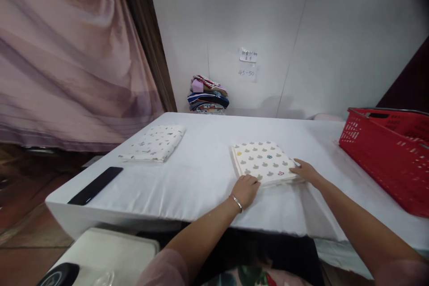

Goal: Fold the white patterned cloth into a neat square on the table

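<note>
A folded white cloth (259, 158) printed with grey shapes and a few coloured ones lies flat on the white-covered table (201, 178). At its near left corner, my left hand (246, 190) has curled fingers closed on the edge; a silver bracelet circles that wrist. My right hand (306, 172) pinches the right edge of the same cloth, its thumb hidden from sight. To the left lies a second folded cloth (156, 143), white with small dark prints, which neither hand touches.
A dark phone (96, 185) rests by the table's left front edge. The red plastic basket (378, 156) stands at the right. Behind the table rises a pile of folded fabrics (208, 96) against the wall. A pink curtain (73, 53) hangs at left, above a white box (107, 254).
</note>
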The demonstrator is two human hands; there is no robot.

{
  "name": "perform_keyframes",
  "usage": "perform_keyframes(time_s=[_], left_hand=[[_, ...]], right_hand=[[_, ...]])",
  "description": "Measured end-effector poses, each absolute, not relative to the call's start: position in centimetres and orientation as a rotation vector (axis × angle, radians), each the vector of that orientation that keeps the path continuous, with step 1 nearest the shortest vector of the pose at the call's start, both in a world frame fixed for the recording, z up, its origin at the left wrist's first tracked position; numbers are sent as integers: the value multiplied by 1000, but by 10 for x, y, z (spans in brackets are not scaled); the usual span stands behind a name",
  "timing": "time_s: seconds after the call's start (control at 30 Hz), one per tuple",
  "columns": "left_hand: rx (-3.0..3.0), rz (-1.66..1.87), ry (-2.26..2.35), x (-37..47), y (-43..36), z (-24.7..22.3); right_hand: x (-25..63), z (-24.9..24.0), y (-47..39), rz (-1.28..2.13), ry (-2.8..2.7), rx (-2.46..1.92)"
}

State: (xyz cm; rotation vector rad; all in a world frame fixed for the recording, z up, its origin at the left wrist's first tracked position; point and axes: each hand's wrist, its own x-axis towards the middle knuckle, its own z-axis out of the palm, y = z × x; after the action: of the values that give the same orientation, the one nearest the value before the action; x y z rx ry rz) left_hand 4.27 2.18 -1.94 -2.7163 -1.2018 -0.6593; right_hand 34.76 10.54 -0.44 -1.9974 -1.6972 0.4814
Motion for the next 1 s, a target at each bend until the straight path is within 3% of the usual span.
perform_keyframes(time_s=[0.17, 0.37, 0.7, 1.0], left_hand=[[-2750, -825, -1293, 44, 18, -17], [-2719, -959, -1411, 30, 16, -12], [-2298, -1376, -2432, -1, 88, 1], [-2094, -1279, -2952, 17, 165, 10]], right_hand=[[308, 12, 93, 108, -2060, -1905], [223, 13, 55, 68, -2399, -1506], [204, -18, 43, -86, -2575, -1498], [204, -16, 40, -152, -2590, -1418]])
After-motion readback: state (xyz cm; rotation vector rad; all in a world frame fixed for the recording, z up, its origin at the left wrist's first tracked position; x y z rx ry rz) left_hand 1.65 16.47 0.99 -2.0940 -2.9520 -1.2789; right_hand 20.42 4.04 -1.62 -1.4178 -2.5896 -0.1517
